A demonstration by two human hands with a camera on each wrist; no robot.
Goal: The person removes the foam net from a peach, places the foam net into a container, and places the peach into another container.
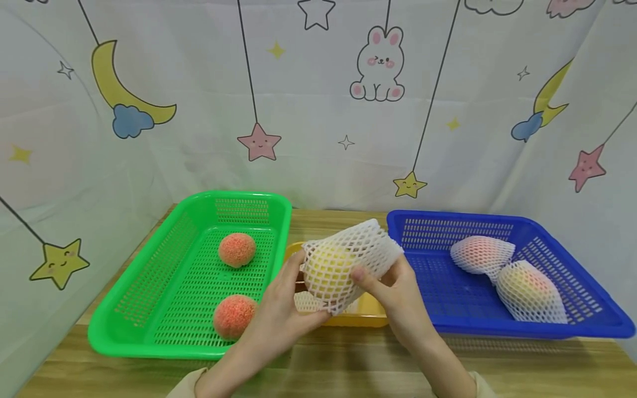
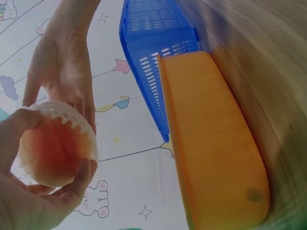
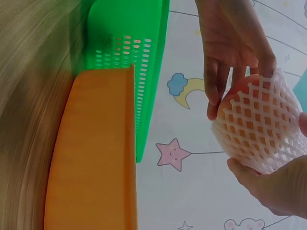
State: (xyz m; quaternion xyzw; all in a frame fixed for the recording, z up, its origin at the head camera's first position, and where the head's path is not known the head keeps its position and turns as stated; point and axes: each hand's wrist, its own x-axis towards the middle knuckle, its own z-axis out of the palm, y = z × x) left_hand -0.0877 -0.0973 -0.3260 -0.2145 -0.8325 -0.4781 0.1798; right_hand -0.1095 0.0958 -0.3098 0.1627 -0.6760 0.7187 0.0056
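Observation:
Both hands hold a yellow-and-red peach (image 2: 55, 153) partly inside a white foam net sleeve (image 1: 370, 249), raised over the orange basket (image 1: 370, 309). The left hand (image 1: 278, 304) grips the fruit from its left side, thumb below and fingers round the back. On the other side, the right hand (image 1: 400, 287) holds the sleeve, its thumb lying on the mesh. In the left wrist view the bare end of the peach faces the left palm. The right wrist view shows the mesh stretched over most of the fruit, with the left fingertips (image 3: 213, 110) at its uncovered edge.
A green basket (image 1: 194, 351) on the left holds two rough pinkish-red balls (image 1: 236, 250). Inside the blue basket (image 1: 522, 330) on the right lie two net-wrapped peaches (image 1: 530, 293). A printed white curtain (image 1: 318, 110) hangs behind the wooden table (image 1: 318, 365).

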